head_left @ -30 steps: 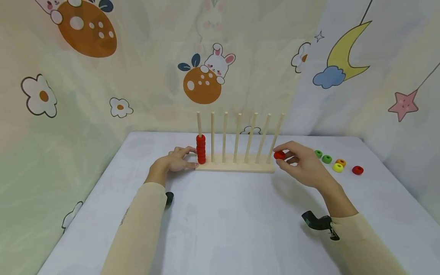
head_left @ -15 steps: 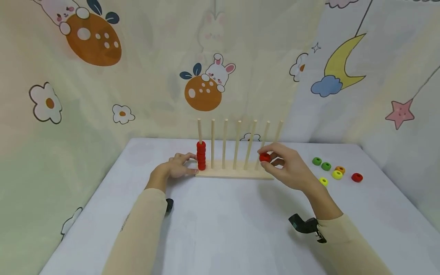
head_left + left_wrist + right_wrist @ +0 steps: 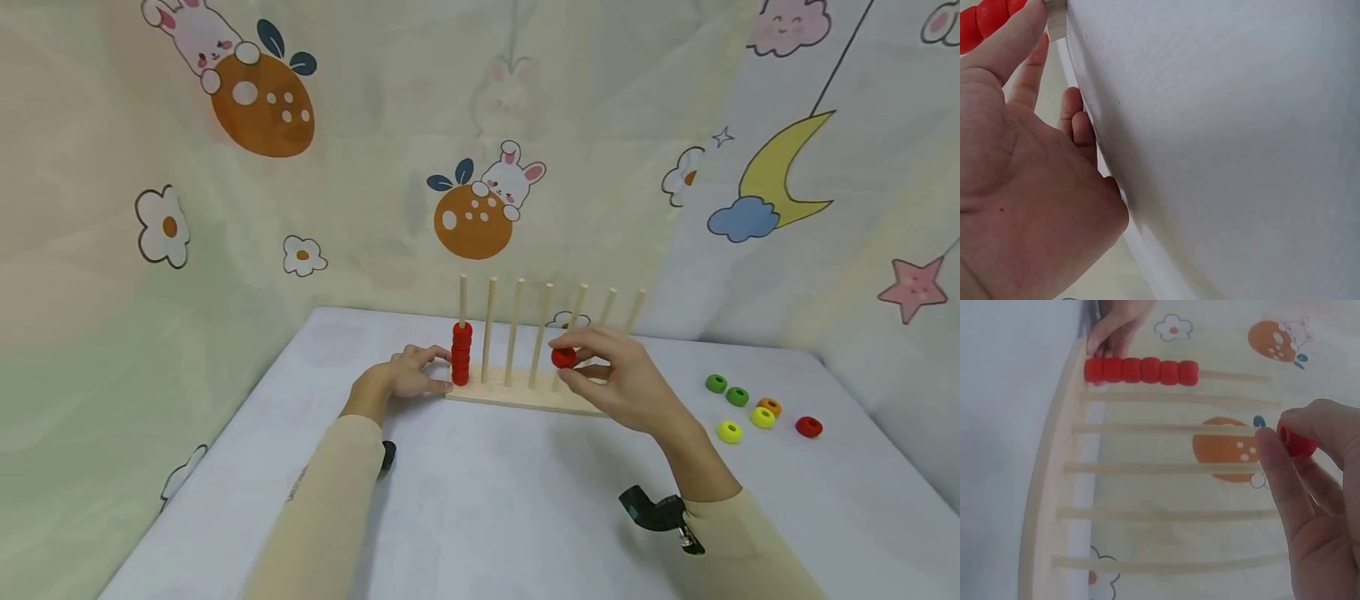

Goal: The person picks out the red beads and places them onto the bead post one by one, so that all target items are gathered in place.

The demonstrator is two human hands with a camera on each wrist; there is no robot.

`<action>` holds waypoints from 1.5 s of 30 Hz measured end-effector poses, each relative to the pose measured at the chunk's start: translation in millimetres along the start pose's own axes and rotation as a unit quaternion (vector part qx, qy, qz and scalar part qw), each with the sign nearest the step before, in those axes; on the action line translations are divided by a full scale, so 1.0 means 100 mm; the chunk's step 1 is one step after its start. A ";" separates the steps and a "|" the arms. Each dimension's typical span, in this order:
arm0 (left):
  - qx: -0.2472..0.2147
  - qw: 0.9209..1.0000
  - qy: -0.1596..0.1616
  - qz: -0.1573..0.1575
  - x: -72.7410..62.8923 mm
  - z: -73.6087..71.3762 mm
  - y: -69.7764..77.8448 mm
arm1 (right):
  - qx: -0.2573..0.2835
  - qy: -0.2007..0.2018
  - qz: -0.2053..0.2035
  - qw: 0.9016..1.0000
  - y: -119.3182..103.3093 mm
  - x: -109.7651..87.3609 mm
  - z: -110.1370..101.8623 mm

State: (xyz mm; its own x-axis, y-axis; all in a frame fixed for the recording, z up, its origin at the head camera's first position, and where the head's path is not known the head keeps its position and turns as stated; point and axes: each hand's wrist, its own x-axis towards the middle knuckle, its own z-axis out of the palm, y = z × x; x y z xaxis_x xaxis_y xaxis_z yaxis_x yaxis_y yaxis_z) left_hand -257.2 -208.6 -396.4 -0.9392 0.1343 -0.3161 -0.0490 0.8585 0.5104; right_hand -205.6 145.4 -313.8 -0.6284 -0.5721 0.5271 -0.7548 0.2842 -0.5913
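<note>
A wooden peg rack (image 3: pixel 517 398) with a row of upright pegs stands towards the back of the table. Red beads are stacked on its leftmost peg (image 3: pixel 461 353), and bare peg shows above them. My left hand (image 3: pixel 405 372) holds the rack's left end, thumb at the front corner and index finger behind the stack; in the left wrist view, the thumb (image 3: pixel 1013 37) lies against the wood. Between thumb and fingertips my right hand (image 3: pixel 611 371) pinches a loose red bead (image 3: pixel 563 357) in front of the right-hand pegs. Its hole shows in the right wrist view.
Right of the rack lie loose beads: two green (image 3: pixel 716 383), an orange one (image 3: pixel 770 406), two yellow (image 3: pixel 729 432) and a red one (image 3: pixel 809 427). A printed cloth (image 3: pixel 375 167) hangs behind the white table (image 3: pixel 487 500).
My right hand has carried the red bead leftward, from beside the rack's right end to in front of its pegs. My left hand stays at the left end. The head view has shifted.
</note>
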 end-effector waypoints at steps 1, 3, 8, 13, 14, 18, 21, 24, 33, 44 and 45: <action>-0.001 1.000 0.001 0.001 0.00 0.00 0.00 | 0.005 -0.002 -0.004 1.000 0.00 0.02 0.01; -0.006 1.000 0.004 0.002 -0.01 -0.01 -0.01 | 0.007 -0.003 -0.011 1.000 -0.01 0.06 0.03; -0.018 1.000 0.005 0.004 -0.02 -0.01 0.00 | 0.003 -0.001 -0.012 1.000 -0.04 0.15 0.06; -0.019 1.000 0.006 0.000 -0.03 -0.01 0.01 | 0.017 0.005 -0.014 1.000 -0.07 0.22 0.11; -0.018 1.000 0.006 -0.001 -0.02 -0.01 0.01 | 0.021 0.008 -0.015 1.000 -0.08 0.23 0.13; -0.015 1.000 0.006 -0.003 -0.02 -0.01 0.00 | 0.033 0.012 -0.016 0.999 -0.12 0.30 0.18; -0.014 1.000 0.006 -0.003 -0.02 -0.01 0.00 | 0.032 0.016 -0.016 0.999 -0.13 0.36 0.22; -0.016 1.000 0.005 0.000 -0.01 -0.01 0.00 | 0.024 0.023 -0.022 0.999 -0.15 0.43 0.25; -0.015 1.000 0.004 -0.008 -0.03 -0.01 0.00 | 0.012 0.041 -0.023 0.999 -0.22 0.64 0.36; -0.014 0.999 -0.006 -0.032 0.03 -0.02 0.02 | -0.012 0.040 -0.062 0.997 -0.28 0.89 0.47; -0.015 0.999 -0.006 -0.033 0.03 -0.02 0.02 | -0.016 0.041 -0.063 0.997 -0.29 0.91 0.47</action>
State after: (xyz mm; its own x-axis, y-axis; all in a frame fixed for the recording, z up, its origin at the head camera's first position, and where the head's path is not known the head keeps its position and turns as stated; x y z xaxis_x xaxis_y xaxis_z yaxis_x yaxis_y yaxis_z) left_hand -260.7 -207.6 -394.4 -0.9292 0.0833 -0.3601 -0.1223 0.8501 0.5122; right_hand -231.8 48.9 -277.8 -0.5413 -0.5396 0.6448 -0.8330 0.2397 -0.4987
